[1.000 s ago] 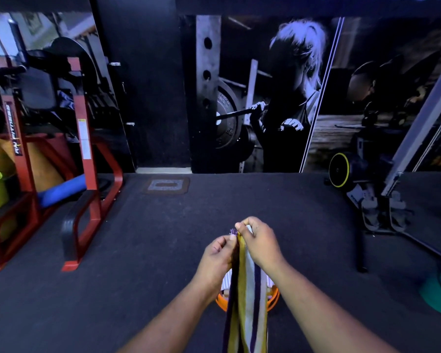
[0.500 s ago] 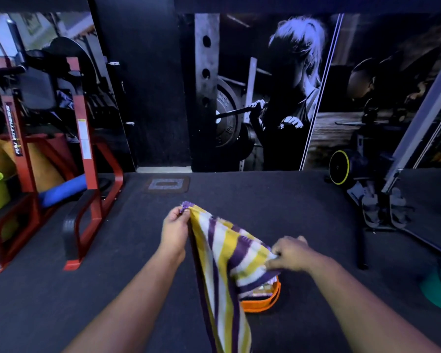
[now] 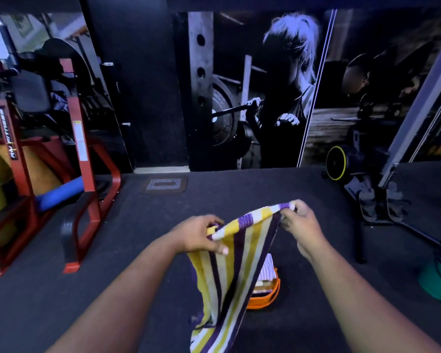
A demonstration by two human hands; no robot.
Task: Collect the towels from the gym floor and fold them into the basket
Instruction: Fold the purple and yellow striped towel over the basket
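The step in hand is the folding of one towel above the basket. The yellow, white and purple striped cloth towel (image 3: 236,263) hangs in the air in front of the person, held up by its top edge, which runs from lower left to upper right between the two hands. The left hand (image 3: 201,234) pinches the left end of that edge, thumb and fingers (image 3: 220,249) curled round the cloth. The right hand (image 3: 299,222) pinches the right end, its fingers curled over the purple band at the corner. The towel's body drops in a long doubled strip, and its lower end leaves the view at the bottom, so its full length cannot be told.

The round orange plastic basket (image 3: 264,298) stands on the dark rubber gym floor (image 3: 138,276), directly behind and below the hanging towel, partly hidden by it. Light striped cloth (image 3: 266,268) shows inside the basket, judged to be folded towels already stowed.

Judged from this state, the towel is not yet compact enough to stow. The next move calls for a further fold: bring the two held corners together, or raise the hanging end to the top edge, keeping both pinches firm so the layers stay aligned. Then lower the folded towel onto the cloth in the basket.

A red steel equipment frame (image 3: 79,154) stands on the floor well apart, at the left.
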